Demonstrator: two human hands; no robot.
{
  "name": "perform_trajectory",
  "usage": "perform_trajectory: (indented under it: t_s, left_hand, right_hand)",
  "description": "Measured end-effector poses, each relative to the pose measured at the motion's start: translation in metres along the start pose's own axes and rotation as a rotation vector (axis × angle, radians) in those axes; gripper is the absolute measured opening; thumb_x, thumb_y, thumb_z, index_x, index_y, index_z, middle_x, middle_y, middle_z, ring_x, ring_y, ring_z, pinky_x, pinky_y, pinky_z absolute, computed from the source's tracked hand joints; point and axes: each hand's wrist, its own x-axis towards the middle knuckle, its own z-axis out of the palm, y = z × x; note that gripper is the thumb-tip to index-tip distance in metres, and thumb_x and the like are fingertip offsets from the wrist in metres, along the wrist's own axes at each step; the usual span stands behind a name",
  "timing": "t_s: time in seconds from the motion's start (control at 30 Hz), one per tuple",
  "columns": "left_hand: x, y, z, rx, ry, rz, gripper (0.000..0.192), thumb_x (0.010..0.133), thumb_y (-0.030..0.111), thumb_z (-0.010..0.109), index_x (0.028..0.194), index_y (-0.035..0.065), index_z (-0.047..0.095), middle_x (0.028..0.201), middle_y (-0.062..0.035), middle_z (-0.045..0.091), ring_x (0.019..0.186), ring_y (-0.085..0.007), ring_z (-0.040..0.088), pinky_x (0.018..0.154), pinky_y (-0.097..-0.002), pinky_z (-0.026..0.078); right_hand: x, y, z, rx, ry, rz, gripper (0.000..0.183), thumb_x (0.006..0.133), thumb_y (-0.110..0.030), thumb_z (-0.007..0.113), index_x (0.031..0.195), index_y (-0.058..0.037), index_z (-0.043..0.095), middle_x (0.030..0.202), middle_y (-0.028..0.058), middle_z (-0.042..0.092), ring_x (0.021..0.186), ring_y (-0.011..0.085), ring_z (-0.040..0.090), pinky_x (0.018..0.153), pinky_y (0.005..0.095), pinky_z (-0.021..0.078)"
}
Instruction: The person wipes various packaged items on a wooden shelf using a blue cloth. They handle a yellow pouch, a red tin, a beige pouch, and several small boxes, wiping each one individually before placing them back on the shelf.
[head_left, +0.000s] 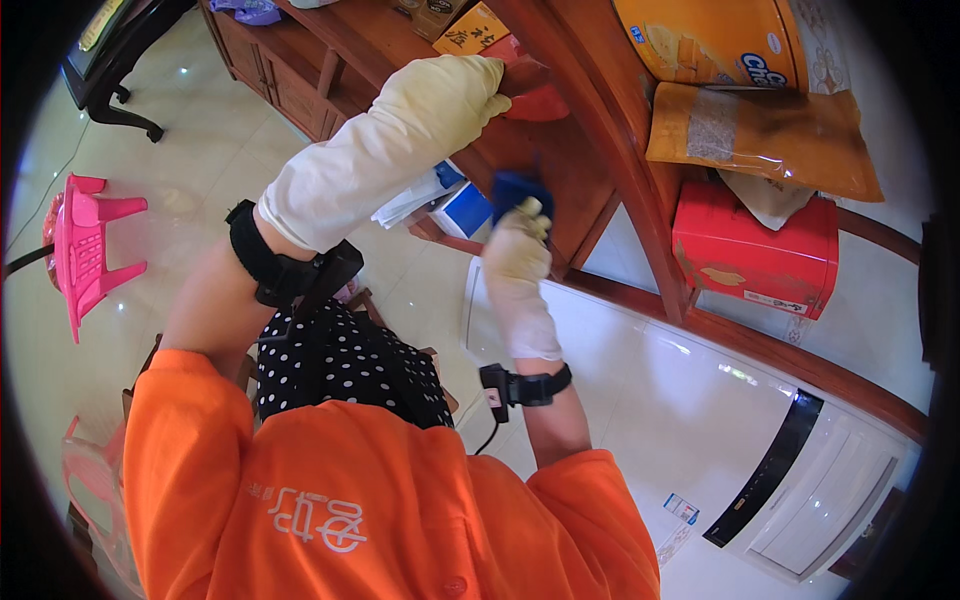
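Note:
My left hand (450, 97), in a pale rubber glove, reaches up to the wooden shelf unit. Its fingers are closed on a glossy red object (538, 103), partly hidden by the glove, so its exact kind cannot be told. Lower down, my right hand (521, 244) wears a similar glove and grips a dark blue cloth (517, 191) against or just above a brown shelf board (566, 161). Both the cloth and the right fingers are motion-blurred. Beside the cloth, at the board's end, lie blue-and-white boxes (463, 210).
A yellow tin (705, 41), an orange-brown pouch (772, 139) and a red tin box (754, 251) occupy the right shelves. A curved wooden upright (600, 112) divides the unit. Below stands a white floor air conditioner (652, 390). A pink plastic chair (82, 247) is at left.

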Motion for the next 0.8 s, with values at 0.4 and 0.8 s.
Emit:
perform_trajectory:
  t_s: [0.4, 0.8]
  left_hand:
    - [0.002, -0.005, 0.01, 0.088, -0.069, 0.018, 0.026, 0.085, 0.03, 0.061, 0.091, 0.0056, 0.061, 0.077, -0.0134, 0.064, 0.071, -0.0318, 0.063, 0.061, -0.0407, 0.05]
    - [-0.013, -0.001, 0.027, 0.063, 0.175, 0.043, 0.027, 0.084, 0.029, 0.062, 0.099, 0.0062, 0.06, 0.079, -0.0083, 0.065, 0.071, -0.0251, 0.065, 0.059, -0.0352, 0.05]
  right_hand:
    - [-0.024, 0.014, -0.062, 1.451, -1.242, 0.36, 0.053, 0.067, -0.009, 0.055, 0.119, 0.0015, 0.059, 0.105, 0.0131, 0.066, 0.093, 0.0246, 0.064, 0.085, 0.0323, 0.0502]
    - [0.122, 0.161, 0.014, 1.168, -0.188, 0.167, 0.037, 0.096, -0.03, 0.041, 0.122, -0.006, 0.051, 0.112, 0.0078, 0.058, 0.102, 0.0161, 0.051, 0.087, 0.0272, 0.0366]
